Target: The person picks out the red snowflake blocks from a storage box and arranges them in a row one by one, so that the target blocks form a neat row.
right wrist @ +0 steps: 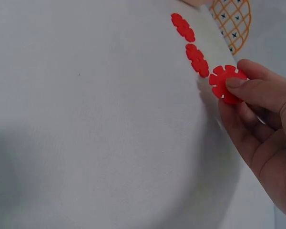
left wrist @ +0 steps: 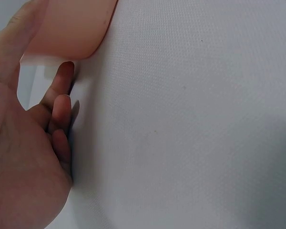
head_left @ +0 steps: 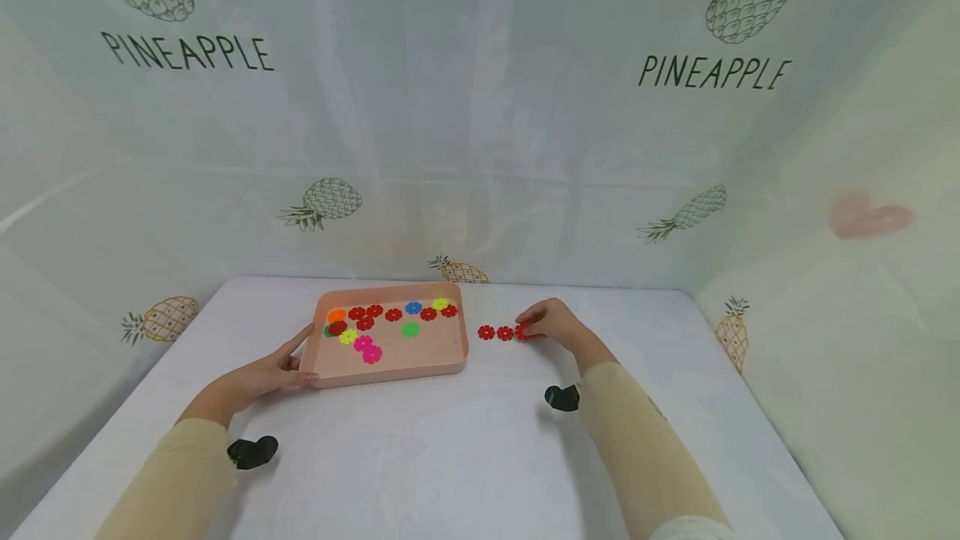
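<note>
My right hand (head_left: pixel 553 323) pinches a red notched disc (right wrist: pixel 220 86) between thumb and fingers, at the right end of a short row. In that row two more red notched discs, one left (head_left: pixel 486 332) and one in the middle (head_left: pixel 505 333), lie flat on the white table. At the left, my left hand (head_left: pixel 262 375) holds the left end of a pink tray (head_left: pixel 420 361), thumb at the near corner and a finger along the side. In the left wrist view the other fingers (left wrist: pixel 62 112) curl low beside the table surface.
Inside the tray lie several loose discs: red (head_left: pixel 393 315), pink (head_left: pixel 372 354), yellow (head_left: pixel 348 337), blue (head_left: pixel 413 307), green (head_left: pixel 410 329) and orange (head_left: pixel 337 316). A pineapple-print curtain (head_left: pixel 480 107) hangs behind the table (head_left: pixel 420 457) and along its sides.
</note>
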`<state>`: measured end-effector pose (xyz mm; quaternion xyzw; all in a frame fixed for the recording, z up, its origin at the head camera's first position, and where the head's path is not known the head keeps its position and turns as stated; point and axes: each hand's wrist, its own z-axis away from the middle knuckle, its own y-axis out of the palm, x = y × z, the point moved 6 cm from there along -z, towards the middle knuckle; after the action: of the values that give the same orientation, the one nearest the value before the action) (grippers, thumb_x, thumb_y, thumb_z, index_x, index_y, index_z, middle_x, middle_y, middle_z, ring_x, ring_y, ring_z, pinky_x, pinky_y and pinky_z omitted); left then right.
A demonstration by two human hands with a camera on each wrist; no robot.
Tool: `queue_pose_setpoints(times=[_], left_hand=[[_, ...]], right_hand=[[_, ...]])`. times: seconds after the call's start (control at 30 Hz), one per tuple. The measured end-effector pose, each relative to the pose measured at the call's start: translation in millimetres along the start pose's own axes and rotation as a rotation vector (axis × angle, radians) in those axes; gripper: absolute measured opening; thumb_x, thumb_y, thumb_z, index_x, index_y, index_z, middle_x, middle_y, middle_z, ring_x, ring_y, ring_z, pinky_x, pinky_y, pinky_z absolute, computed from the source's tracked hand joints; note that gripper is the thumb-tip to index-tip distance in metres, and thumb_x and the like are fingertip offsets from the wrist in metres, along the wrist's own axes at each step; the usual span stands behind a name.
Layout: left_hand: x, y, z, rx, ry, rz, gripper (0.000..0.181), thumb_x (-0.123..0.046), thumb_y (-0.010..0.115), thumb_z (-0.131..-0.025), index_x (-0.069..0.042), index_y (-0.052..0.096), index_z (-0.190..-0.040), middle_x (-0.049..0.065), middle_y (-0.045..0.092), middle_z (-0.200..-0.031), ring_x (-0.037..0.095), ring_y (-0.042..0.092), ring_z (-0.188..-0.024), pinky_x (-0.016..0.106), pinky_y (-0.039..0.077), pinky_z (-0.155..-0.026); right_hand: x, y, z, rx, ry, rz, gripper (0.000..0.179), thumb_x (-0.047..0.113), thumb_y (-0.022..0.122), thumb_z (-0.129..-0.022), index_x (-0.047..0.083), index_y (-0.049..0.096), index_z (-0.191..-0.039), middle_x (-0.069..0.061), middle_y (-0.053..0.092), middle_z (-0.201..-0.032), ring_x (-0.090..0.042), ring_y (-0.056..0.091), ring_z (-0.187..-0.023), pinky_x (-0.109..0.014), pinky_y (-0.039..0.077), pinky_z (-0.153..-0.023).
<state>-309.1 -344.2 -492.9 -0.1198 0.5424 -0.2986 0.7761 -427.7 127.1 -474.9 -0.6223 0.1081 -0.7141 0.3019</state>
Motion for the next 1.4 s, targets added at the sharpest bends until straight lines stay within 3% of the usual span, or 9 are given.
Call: queue_pose_setpoints(times=[0.2, 0.4, 0.7, 1.4], left_hand=[[-5.3, 2.1, 2.2, 0.014, 0.006, -0.040, 0.107, -0.041, 0.071, -0.088, -0.025, -0.010, -0.155, 0.016, 0.040, -0.107, 0.036, 0.036, -0.108, 0.055, 0.033, -0.087], [-7.6, 2.3, 2.1, -0.005, 0.001, -0.043, 0.105, -0.038, 0.072, -0.088, -0.025, -0.007, -0.156, 0.017, 0.039, -0.107, 0.038, 0.036, -0.109, 0.054, 0.034, -0.086], [-5.5, 1.0, -0.7, -0.012, 0.000, -0.034, 0.106, -0.038, 0.072, -0.087, -0.027, -0.007, -0.156, 0.016, 0.039, -0.107, 0.036, 0.037, -0.109, 0.052, 0.035, -0.085], [1.8, -0.9, -3.9, -0.006, 0.009, -0.007, 0.106, -0.036, 0.074, -0.087, -0.027, -0.006, -0.156, 0.015, 0.040, -0.104, 0.033, 0.038, -0.105, 0.049, 0.034, -0.082]], right_hand=[[-4, -2, 2.3, -0.051, 0.024, -0.009, 0.018, 0.000, 0.069, -0.088, 0.005, 0.075, -0.104, -0.008, 0.066, -0.103, -0.019, 0.062, -0.085, -0.031, 0.052, -0.082], [-5, -3, 4.7, -0.066, -0.004, -0.026, 0.018, -0.003, 0.069, -0.087, 0.003, 0.075, -0.103, -0.009, 0.068, -0.101, -0.017, 0.064, -0.082, -0.028, 0.052, -0.077], [-16, -4, -1.8, -0.106, 0.030, -0.045, 0.017, 0.001, 0.073, -0.086, 0.005, 0.076, -0.102, -0.007, 0.069, -0.103, -0.017, 0.063, -0.086, -0.028, 0.051, -0.078], [-18, 4, -8.4, -0.110, 0.031, 0.006, 0.019, 0.005, 0.074, -0.085, 0.005, 0.075, -0.104, -0.007, 0.067, -0.100, -0.018, 0.060, -0.086, -0.029, 0.050, -0.077]])
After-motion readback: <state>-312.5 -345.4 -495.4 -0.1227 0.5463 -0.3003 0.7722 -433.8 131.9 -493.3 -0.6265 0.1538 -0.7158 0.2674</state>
